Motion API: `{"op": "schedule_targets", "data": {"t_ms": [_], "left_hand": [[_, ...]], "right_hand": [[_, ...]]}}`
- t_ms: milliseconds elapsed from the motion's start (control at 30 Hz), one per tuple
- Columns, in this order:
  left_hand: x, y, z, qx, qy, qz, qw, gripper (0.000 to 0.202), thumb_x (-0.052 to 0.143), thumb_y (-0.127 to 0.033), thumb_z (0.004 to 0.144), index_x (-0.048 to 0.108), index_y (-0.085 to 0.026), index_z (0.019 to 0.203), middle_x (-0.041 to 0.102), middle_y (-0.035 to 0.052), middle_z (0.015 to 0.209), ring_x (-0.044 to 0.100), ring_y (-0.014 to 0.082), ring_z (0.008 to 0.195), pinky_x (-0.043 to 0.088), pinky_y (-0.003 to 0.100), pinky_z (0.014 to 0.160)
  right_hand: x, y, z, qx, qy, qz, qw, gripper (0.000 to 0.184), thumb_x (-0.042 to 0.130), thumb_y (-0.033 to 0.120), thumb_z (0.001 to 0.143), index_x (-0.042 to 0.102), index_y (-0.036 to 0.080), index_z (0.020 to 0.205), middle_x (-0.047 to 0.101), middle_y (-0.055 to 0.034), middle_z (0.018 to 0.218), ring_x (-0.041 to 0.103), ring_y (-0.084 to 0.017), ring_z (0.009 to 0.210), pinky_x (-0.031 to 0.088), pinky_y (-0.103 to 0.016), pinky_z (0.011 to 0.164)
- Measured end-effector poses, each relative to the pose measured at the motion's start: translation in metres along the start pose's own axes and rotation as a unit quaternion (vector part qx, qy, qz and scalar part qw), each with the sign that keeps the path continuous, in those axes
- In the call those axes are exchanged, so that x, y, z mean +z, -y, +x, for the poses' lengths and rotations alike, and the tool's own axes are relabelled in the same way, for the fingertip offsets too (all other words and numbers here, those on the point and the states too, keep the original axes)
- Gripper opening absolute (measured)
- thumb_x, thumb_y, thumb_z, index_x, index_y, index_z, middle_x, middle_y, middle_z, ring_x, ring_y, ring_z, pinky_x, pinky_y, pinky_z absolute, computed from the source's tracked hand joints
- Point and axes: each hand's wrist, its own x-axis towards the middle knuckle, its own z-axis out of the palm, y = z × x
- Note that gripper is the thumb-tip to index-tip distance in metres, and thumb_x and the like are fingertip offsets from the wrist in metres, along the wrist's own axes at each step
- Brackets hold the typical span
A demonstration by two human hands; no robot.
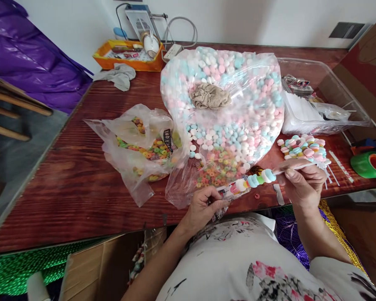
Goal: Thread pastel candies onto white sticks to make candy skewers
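Observation:
My left hand [207, 205] pinches a small clear printed wrapper [227, 190] close to the table's front edge. A skewer of marshmallows and coloured rings [261, 178] lies partly inside that wrapper, its blue and white pieces sticking out to the right. With fingers closed, my right hand [303, 184] grips the skewer's other end, where a white strip shows; the stick itself is mostly hidden. Just beyond my right hand sits a pile of finished-looking marshmallow skewers [303, 147]. Bare white sticks [334, 173] lie beside that pile.
A big clear bag of pastel marshmallows [257, 121] bears a crumpled brown cloth [209, 96]. Left of it is a bag of ring-shaped pieces [153, 146]. A clear plastic bin [327, 65], green tape roll [369, 164] and orange tray [106, 62] stand around the table.

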Motion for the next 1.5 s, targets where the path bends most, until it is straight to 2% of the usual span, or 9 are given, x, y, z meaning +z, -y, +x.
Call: {"op": "schedule_targets", "data": {"t_ms": [133, 267, 400, 633, 800, 1033, 1200, 1333, 1500], "left_hand": [[0.001, 0.003, -0.001, -0.001, -0.027, -0.010, 1.000, 0.033, 0.074, -0.039, 0.082, 0.054, -0.019, 0.065, 0.052, -0.0031, 0.058, 0.047, 0.0098, 0.052, 0.038, 0.023, 0.049], [0.003, 0.001, 0.001, 0.129, -0.022, 0.086, 0.988, 0.026, 0.072, -0.029, 0.086, 0.054, -0.019, 0.069, 0.055, -0.0023, 0.063, 0.051, 0.0109, 0.059, 0.041, 0.024, 0.056], [0.006, 0.000, 0.005, 0.275, 0.015, 0.207, 0.939, 0.016, 0.063, -0.017, 0.090, 0.056, -0.019, 0.076, 0.059, 0.0012, 0.069, 0.053, 0.0136, 0.066, 0.040, 0.027, 0.059], [0.000, 0.005, 0.008, 0.359, 0.029, 0.239, 0.902, 0.015, 0.052, -0.008, 0.090, 0.056, -0.019, 0.081, 0.062, 0.0049, 0.076, 0.053, 0.0167, 0.071, 0.043, 0.030, 0.064], [-0.004, 0.005, 0.007, 0.297, 0.015, 0.171, 0.939, 0.006, 0.062, -0.017, 0.091, 0.057, -0.020, 0.088, 0.061, 0.0020, 0.076, 0.056, 0.0148, 0.071, 0.046, 0.027, 0.066], [-0.002, 0.004, 0.009, 0.222, 0.038, 0.117, 0.967, 0.012, 0.066, -0.024, 0.090, 0.058, -0.018, 0.084, 0.060, 0.0016, 0.078, 0.058, 0.0138, 0.073, 0.047, 0.025, 0.067], [-0.004, -0.009, 0.012, 0.131, 0.087, 0.088, 0.984, 0.038, 0.066, -0.031, 0.090, 0.056, -0.016, 0.123, 0.065, 0.0130, 0.115, 0.062, 0.0224, 0.104, 0.050, 0.035, 0.090], [0.002, -0.017, 0.014, 0.020, 0.185, 0.012, 0.982, 0.033, 0.065, -0.037, 0.090, 0.064, -0.015, 0.115, 0.070, 0.0065, 0.097, 0.064, 0.0218, 0.095, 0.050, 0.033, 0.087], [0.007, -0.011, 0.013, -0.070, 0.164, -0.094, 0.980, 0.037, 0.074, -0.041, 0.082, 0.067, -0.012, 0.104, 0.068, 0.0024, 0.088, 0.060, 0.0158, 0.080, 0.049, 0.026, 0.075]], "right_hand": [[-0.008, 0.002, 0.001, -0.014, 0.024, 0.003, 1.000, 0.004, 0.075, 0.025, 0.078, 0.077, 0.021, 0.079, 0.075, -0.0040, 0.071, 0.058, -0.014, 0.049, 0.044, -0.027, 0.041], [-0.011, 0.002, 0.004, 0.004, 0.079, 0.001, 0.997, 0.007, 0.076, 0.026, 0.078, 0.077, 0.021, 0.082, 0.075, -0.0045, 0.072, 0.060, -0.014, 0.050, 0.048, -0.027, 0.042], [-0.001, 0.000, 0.006, 0.007, 0.071, 0.019, 0.997, 0.005, 0.075, 0.025, 0.080, 0.077, 0.020, 0.081, 0.075, -0.0038, 0.069, 0.061, -0.014, 0.049, 0.051, -0.027, 0.044], [0.011, -0.009, 0.002, 0.038, 0.074, 0.033, 0.996, 0.003, 0.075, 0.025, 0.080, 0.076, 0.022, 0.082, 0.074, -0.0006, 0.070, 0.059, -0.012, 0.046, 0.050, -0.025, 0.044], [0.011, -0.012, -0.003, 0.005, 0.089, 0.023, 0.996, 0.005, 0.073, 0.019, 0.082, 0.076, 0.023, 0.085, 0.076, -0.0011, 0.076, 0.062, -0.012, 0.051, 0.052, -0.026, 0.047], [0.022, -0.022, -0.015, 0.089, 0.079, 0.051, 0.992, 0.010, 0.074, 0.029, 0.083, 0.075, 0.020, 0.079, 0.074, -0.0028, 0.071, 0.062, -0.013, 0.051, 0.051, -0.025, 0.047], [0.028, -0.024, -0.016, 0.068, 0.068, 0.096, 0.991, 0.007, 0.074, 0.027, 0.083, 0.075, 0.021, 0.082, 0.074, -0.0030, 0.071, 0.060, -0.012, 0.050, 0.050, -0.025, 0.046], [0.032, -0.022, -0.020, 0.059, 0.117, 0.079, 0.988, 0.004, 0.071, 0.023, 0.085, 0.075, 0.022, 0.086, 0.075, -0.0033, 0.079, 0.062, -0.013, 0.053, 0.053, -0.028, 0.049], [0.031, -0.015, -0.015, 0.035, 0.134, 0.013, 0.990, 0.006, 0.071, 0.019, 0.085, 0.076, 0.022, 0.085, 0.076, -0.0030, 0.080, 0.065, -0.014, 0.060, 0.054, -0.028, 0.054]]}}
